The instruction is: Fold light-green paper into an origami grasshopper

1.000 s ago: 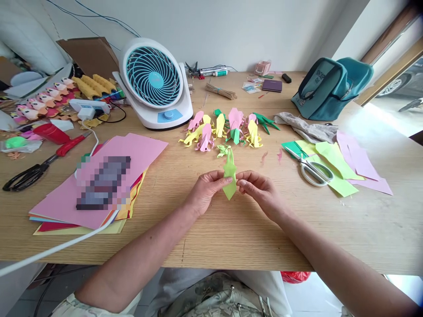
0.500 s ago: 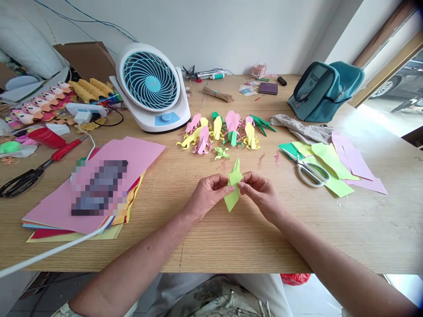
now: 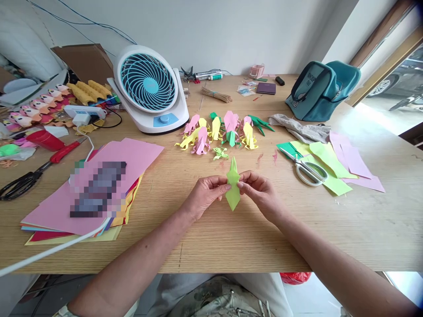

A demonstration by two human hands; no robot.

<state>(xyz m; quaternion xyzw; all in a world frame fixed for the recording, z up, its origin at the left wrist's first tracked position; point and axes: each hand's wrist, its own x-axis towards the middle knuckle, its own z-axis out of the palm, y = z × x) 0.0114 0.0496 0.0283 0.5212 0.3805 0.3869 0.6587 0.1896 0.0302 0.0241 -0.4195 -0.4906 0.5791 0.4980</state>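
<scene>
A lime-green folded paper piece (image 3: 233, 193), with a narrow split tip at the top and a pointed lower end, is held upright over the table. My left hand (image 3: 207, 193) pinches its left edge between thumb and fingers. On the opposite edge, my right hand (image 3: 259, 191) pinches it the same way. Just beyond stands a small green folded paper frog (image 3: 220, 153). Behind that, several pink, yellow and green folded paper animals (image 3: 216, 128) are grouped close together.
White-handled scissors (image 3: 307, 169) lie on green paper scraps (image 3: 333, 160) at right. Stacked coloured paper (image 3: 135, 154) with a blurred-out object on it is at left, crossed by a white cable (image 3: 59, 252). A fan (image 3: 150, 88) and a teal bag (image 3: 322, 92) stand farther back.
The green paper has turned a little, now showing straighter and more symmetrical between my fingers. Both hands keep their pinch. The whole view has shifted slightly.
</scene>
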